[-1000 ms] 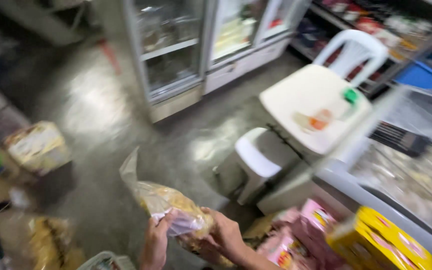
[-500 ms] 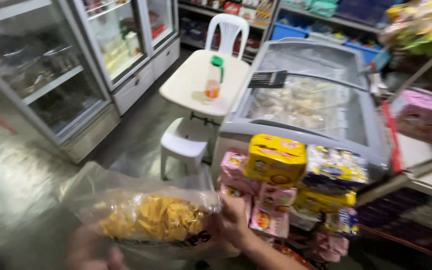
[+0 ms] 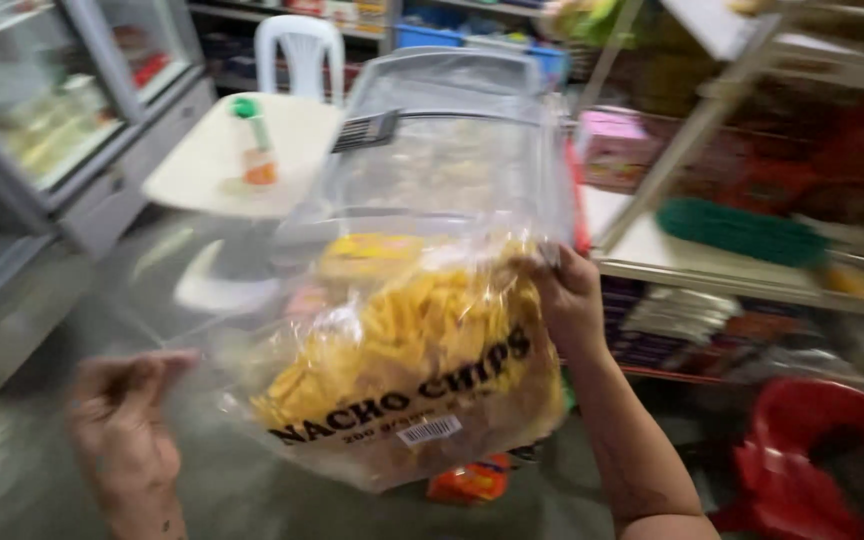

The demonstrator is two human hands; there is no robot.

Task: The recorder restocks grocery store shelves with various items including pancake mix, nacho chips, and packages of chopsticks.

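A large clear plastic bag of yellow chips [image 3: 422, 350] hangs in front of me, its chips settled in the lower half. My right hand [image 3: 564, 295] grips the bag's right edge and holds it up. My left hand [image 3: 124, 425] is blurred at the lower left, fingers loosely curled, close to the bag's left side; I cannot tell whether it touches the plastic.
Glass-door fridges [image 3: 42, 110] line the left. A white plastic table [image 3: 212, 170] with a bottle [image 3: 257, 150] and a white chair [image 3: 297, 45] stand ahead, next to a chest freezer [image 3: 452, 90]. Metal shelves [image 3: 752, 250] with goods fill the right; a red plastic stool [image 3: 822, 460] sits at the lower right.
The bag has been raised from lying low and sideways to hanging upright in front of me. My view has swung right toward the shelves, and my left hand has come off the bag.
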